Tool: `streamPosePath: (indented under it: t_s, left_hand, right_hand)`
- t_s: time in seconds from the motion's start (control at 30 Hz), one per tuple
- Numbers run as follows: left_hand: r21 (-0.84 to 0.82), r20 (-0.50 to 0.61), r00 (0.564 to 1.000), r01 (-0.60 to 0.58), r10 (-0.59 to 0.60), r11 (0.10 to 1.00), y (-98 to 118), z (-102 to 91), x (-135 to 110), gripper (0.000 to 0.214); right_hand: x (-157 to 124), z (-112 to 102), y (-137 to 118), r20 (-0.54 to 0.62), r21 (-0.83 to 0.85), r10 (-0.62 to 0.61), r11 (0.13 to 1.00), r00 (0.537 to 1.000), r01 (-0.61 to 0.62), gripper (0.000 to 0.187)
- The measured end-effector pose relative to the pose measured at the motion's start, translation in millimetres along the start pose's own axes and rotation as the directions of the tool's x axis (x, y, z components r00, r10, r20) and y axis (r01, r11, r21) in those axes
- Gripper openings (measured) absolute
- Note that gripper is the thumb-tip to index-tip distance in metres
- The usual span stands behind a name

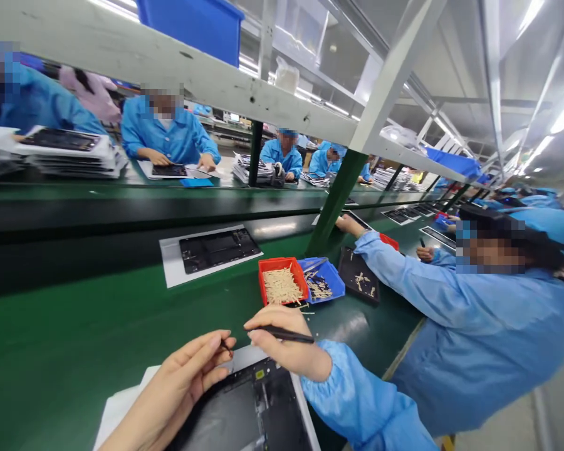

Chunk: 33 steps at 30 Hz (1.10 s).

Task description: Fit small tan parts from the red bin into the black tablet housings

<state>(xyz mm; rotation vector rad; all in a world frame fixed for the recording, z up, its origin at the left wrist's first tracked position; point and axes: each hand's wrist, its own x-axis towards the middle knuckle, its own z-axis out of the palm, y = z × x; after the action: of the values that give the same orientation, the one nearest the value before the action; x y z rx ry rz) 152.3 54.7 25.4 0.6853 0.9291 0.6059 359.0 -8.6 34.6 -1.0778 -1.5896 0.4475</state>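
My left hand (183, 379) is closed in a pinch on a small dark part (226, 349), too small to name. Just to its right, black tweezers (289, 335) are gripped in my right hand (298, 354), their tips hidden behind the fingers. Below both hands lies a black tablet housing (235, 416) with a yellow patch and thin cables inside. White sheets (117, 407) stick out from under it. Beyond my right hand stand a red bin (262, 283) full of pale strips and a blue bin (336, 287) with small dark and pale pieces.
Another tablet housing (219, 249) rests on white paper at the dark belt (122, 250). A black tray (345, 269) holds a few pale strips. A green post (337, 200) rises behind the bins. At the right, a co-worker's sleeve (404, 275) reaches across the bench; other people sit opposite.
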Motion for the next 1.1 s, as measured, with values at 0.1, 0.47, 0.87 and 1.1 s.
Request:
streamPosePath:
  t_s: [0.1,0.47,0.87,1.1]
  left_hand:
    - [-0.064,0.018,0.999,0.03,-0.029,0.997,-11,-3.8,-3,0.063]
    - [-0.11,0.088,0.995,0.054,-0.044,0.993,-21,1.3,-9,0.062]
    - [-0.135,0.077,0.995,0.069,-0.059,0.989,-24,-1.2,-7,0.06]
    - [-0.098,0.025,0.999,0.032,-0.029,0.995,-22,0.4,-4,0.063]
  right_hand:
    - [-7,15,0,-0.016,-0.056,-0.085,0.995,0.996,0.084,0.023]
    - [-16,21,2,-0.024,-0.14,-0.013,0.99,1.0,0.009,0.02]
    - [-22,26,8,0.01,0.089,0.242,0.966,0.97,-0.242,0.017]
    - [-17,34,19,0.091,0.6,0.647,0.571,0.757,-0.561,0.046]
